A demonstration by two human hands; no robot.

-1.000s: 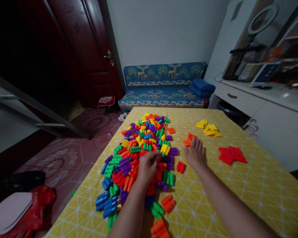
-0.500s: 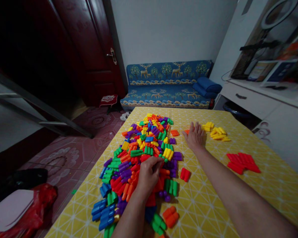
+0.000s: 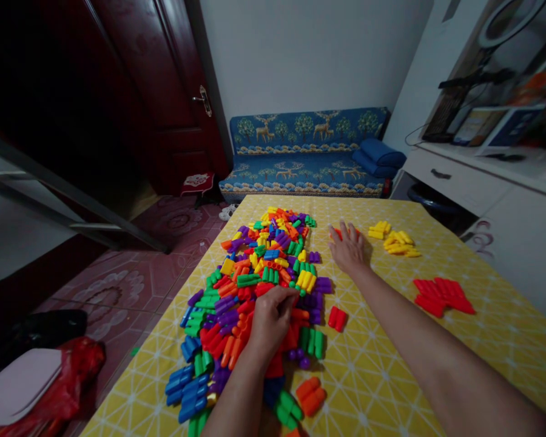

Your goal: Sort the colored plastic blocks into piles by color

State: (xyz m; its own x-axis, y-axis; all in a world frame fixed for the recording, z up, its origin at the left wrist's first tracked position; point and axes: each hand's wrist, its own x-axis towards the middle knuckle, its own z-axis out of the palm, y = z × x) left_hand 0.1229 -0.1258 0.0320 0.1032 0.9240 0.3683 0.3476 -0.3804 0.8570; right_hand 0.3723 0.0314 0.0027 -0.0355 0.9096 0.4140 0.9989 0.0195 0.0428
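My left hand (image 3: pixel 273 315) rests curled on the large heap of coloured plastic blocks (image 3: pixel 227 303), its fingers bent together near a yellow block (image 3: pixel 306 281); whatever they pinch is hidden. Farther out, my right hand (image 3: pixel 349 250) lies with spread fingers over orange blocks (image 3: pixel 339 233), palm down on the cloth. Yellow blocks (image 3: pixel 399 243) form a small group to its right. A flat cluster of red blocks (image 3: pixel 443 295) lies nearer, at the right. Between my arms are a pair of red blocks (image 3: pixel 337 318) and an orange block (image 3: pixel 310 396).
The blocks lie on a table with a yellow patterned cloth (image 3: pixel 373 376). Beyond its far edge stands a blue sofa (image 3: pixel 300 164). White drawers (image 3: pixel 455 182) are at the right, and a dark red door (image 3: pixel 164 79) and metal ladder frame (image 3: pixel 95 212) at the left.
My right hand has moved slightly left over the orange blocks, and an orange block that lay apart near the heap is no longer seen there. My left hand stays curled on the heap.
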